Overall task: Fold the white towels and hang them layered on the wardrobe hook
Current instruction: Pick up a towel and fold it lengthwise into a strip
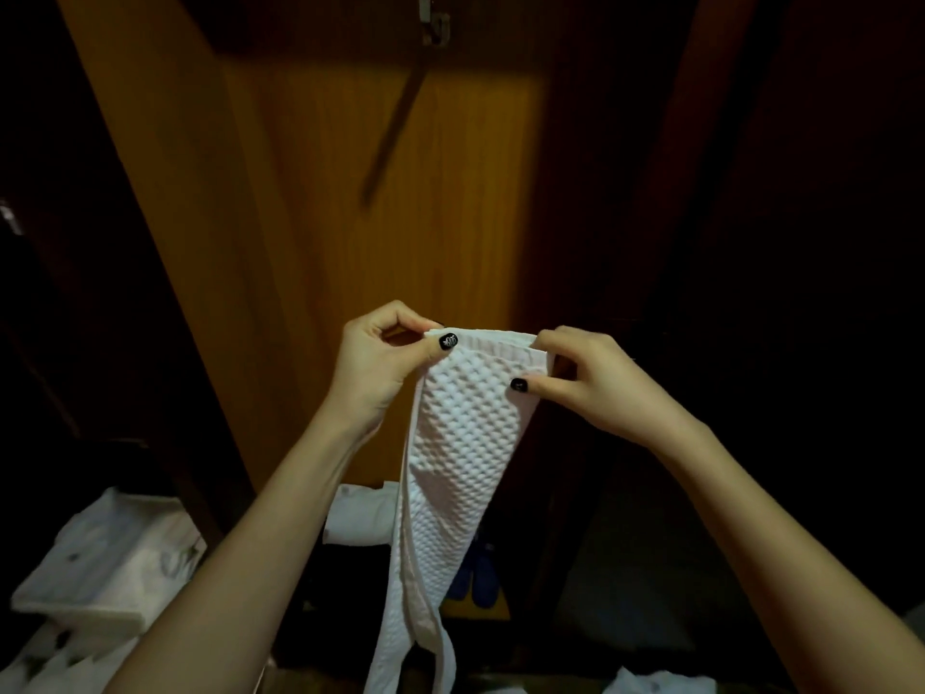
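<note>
A white waffle-textured towel [463, 443] hangs folded lengthwise in front of me, its lower end trailing down to the frame's bottom edge. My left hand [380, 363] pinches its top left corner between thumb and fingers. My right hand [585, 378] pinches the top right corner, thumb on the front face. The top edge shows several stacked layers. A metal hook [434, 23] is fixed high on the wooden wardrobe panel [300, 217], well above both hands, with nothing on it.
More white cloth lies low at the left [105, 563], behind the hanging towel [358, 518] and at the bottom right [660, 683]. A dark blue item [478, 576] sits on the floor. Dark wardrobe sides close in left and right.
</note>
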### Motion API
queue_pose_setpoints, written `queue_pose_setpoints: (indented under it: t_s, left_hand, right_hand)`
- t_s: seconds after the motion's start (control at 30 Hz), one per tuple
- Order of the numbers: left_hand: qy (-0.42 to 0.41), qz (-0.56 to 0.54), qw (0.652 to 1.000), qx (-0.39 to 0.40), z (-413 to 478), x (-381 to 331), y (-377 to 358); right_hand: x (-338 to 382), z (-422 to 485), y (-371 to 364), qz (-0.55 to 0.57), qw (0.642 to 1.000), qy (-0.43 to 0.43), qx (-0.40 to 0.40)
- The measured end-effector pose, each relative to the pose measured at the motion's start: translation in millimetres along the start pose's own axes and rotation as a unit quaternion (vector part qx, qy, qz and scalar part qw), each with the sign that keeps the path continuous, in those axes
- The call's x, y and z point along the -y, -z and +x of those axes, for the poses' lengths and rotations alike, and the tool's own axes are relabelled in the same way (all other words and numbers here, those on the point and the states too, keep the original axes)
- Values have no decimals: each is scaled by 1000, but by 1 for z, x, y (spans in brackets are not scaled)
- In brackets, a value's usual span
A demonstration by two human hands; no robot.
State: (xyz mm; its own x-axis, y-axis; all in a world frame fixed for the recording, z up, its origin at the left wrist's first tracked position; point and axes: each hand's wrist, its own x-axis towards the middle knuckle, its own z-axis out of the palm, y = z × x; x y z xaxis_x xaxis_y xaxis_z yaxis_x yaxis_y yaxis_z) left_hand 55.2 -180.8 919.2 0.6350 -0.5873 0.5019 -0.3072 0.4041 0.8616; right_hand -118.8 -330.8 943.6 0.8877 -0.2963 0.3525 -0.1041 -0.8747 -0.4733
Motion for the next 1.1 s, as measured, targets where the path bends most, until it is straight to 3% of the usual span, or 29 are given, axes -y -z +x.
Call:
queue_pose_setpoints:
  t_s: [0.3,0.63,0.8,0.87,0.93,1.1]
  left_hand:
    - [55,-54,997,-24,4,-8,25]
    - [67,12,998,5,7,-10,22]
    - [39,42,998,25,15,-15,4]
    - [22,25,999,5,19,-17,-6]
    - [21,-13,1000,-4,24,-19,-16]
    - [40,-20,999,-2,31,-17,-26]
  right_hand:
    - [24,20,-16,48,993,-9,-104]
    - [18,25,9,86,995,17,-37]
    - [7,20,25,71,996,2,-51]
    - [4,16,18,181,977,-30,-107]
    - [2,11,5,312,936,-53,-154]
    - [-4,10,-16,388,908,-63,-149]
